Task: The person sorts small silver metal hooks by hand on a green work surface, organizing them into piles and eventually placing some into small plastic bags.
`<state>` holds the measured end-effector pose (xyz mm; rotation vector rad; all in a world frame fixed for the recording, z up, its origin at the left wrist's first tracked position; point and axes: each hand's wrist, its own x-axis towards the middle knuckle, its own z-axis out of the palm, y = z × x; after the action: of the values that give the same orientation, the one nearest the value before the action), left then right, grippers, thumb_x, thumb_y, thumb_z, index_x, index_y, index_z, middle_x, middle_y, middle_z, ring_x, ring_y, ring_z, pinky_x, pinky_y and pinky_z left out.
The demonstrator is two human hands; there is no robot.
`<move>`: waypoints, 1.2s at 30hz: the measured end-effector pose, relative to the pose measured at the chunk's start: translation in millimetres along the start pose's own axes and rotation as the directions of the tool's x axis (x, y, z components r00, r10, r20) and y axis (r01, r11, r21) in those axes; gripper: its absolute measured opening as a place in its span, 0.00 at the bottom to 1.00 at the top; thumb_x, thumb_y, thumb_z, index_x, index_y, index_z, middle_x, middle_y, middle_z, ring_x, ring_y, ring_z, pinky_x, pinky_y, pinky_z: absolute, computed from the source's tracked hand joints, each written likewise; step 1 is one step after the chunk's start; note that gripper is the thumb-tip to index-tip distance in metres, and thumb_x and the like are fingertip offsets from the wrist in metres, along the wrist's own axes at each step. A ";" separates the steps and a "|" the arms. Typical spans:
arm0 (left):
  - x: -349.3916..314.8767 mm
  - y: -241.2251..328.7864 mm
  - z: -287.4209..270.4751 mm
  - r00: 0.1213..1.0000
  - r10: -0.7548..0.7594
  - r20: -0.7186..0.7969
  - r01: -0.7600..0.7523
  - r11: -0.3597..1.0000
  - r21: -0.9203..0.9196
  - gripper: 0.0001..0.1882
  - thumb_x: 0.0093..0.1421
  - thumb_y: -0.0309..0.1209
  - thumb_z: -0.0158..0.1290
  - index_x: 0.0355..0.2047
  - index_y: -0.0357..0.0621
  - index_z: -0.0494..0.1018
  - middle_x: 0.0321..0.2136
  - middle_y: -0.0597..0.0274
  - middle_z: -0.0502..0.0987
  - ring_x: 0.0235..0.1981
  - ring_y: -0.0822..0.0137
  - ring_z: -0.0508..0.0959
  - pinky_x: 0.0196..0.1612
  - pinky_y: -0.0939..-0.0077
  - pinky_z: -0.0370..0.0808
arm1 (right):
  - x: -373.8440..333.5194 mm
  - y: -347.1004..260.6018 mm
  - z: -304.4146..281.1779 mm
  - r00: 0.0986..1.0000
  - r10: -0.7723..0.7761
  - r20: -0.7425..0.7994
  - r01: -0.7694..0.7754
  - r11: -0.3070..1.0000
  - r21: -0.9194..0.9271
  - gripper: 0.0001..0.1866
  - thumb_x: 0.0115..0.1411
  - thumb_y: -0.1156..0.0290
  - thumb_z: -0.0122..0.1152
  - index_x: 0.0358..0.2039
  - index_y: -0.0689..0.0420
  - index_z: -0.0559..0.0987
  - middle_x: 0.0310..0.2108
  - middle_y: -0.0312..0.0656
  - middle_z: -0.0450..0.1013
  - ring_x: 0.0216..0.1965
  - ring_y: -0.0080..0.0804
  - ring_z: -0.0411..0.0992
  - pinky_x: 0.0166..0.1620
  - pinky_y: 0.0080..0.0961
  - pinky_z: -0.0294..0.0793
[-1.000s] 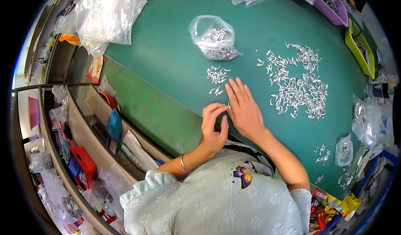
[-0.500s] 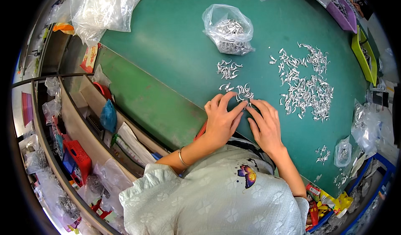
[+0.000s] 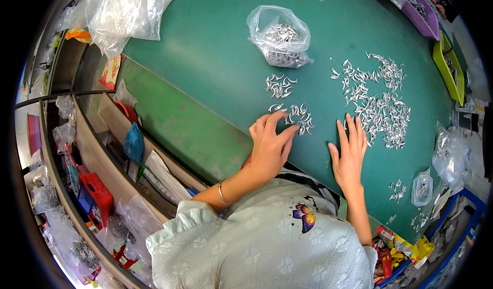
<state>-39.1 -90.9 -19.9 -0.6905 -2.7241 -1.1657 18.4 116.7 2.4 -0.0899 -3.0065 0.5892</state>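
Small curved silvery metal pieces lie in groups on the green tabletop [image 3: 221, 58]. My left hand [image 3: 271, 144] rests with bent fingers at the near edge of a small pile [image 3: 299, 117], thumb and forefinger apart, fingertips touching or just beside the pieces. My right hand [image 3: 350, 158] lies flat, fingers stretched out, its fingertips at the left edge of the big spread heap [image 3: 382, 117]. Beyond the left hand sits another small cluster [image 3: 279, 85]. An open clear plastic bag [image 3: 280, 37] holding more such pieces stands behind it.
Large clear plastic bags [image 3: 128, 12] lie at the far left. Purple [image 3: 423, 14] and lime-green bins [image 3: 449, 68] line the right edge. A few pieces [image 3: 397, 190] and a small bag [image 3: 422, 188] lie at the near right. Shelves with a red basket [image 3: 96, 196] stand on the left.
My right hand has moved right, away from the small pile and my left hand, to the big heap, its fingers straightening. My left hand has stayed nearly in place.
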 end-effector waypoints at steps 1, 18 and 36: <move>-2.2 -2.1 -0.1 1.000 -0.001 -0.001 0.001 0.999 -0.034 0.20 0.52 0.22 0.59 0.46 0.53 0.78 0.51 0.58 0.68 0.51 0.51 0.65 0.52 0.58 0.59 | -6.3 1.3 -1.7 0.999 -0.003 0.034 0.004 1.000 -0.013 0.25 0.60 0.70 0.60 0.58 0.58 0.71 0.66 0.47 0.58 0.68 0.50 0.52 0.66 0.51 0.47; 7.2 13.5 -2.2 0.950 0.228 0.213 -0.224 0.974 -0.044 0.19 0.49 0.27 0.63 0.44 0.54 0.79 0.60 0.58 0.65 0.57 0.50 0.63 0.56 0.48 0.57 | -24.5 21.0 -10.6 0.992 0.126 -0.017 -0.126 0.991 -0.044 0.26 0.60 0.72 0.58 0.60 0.58 0.69 0.65 0.45 0.59 0.70 0.48 0.49 0.68 0.51 0.44; -8.4 29.9 21.5 0.846 0.240 0.477 -0.336 0.934 0.125 0.39 0.52 0.45 0.61 0.61 0.41 0.64 0.69 0.53 0.52 0.70 0.49 0.50 0.59 0.23 0.50 | -22.2 25.2 -9.5 0.986 0.152 0.065 -0.144 0.983 -0.117 0.34 0.60 0.66 0.60 0.66 0.52 0.63 0.71 0.43 0.49 0.72 0.50 0.42 0.68 0.59 0.41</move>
<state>-16.6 -60.8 -17.4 -1.4433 -2.8849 -0.7077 42.4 141.9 0.2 -0.3076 -3.1227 0.4437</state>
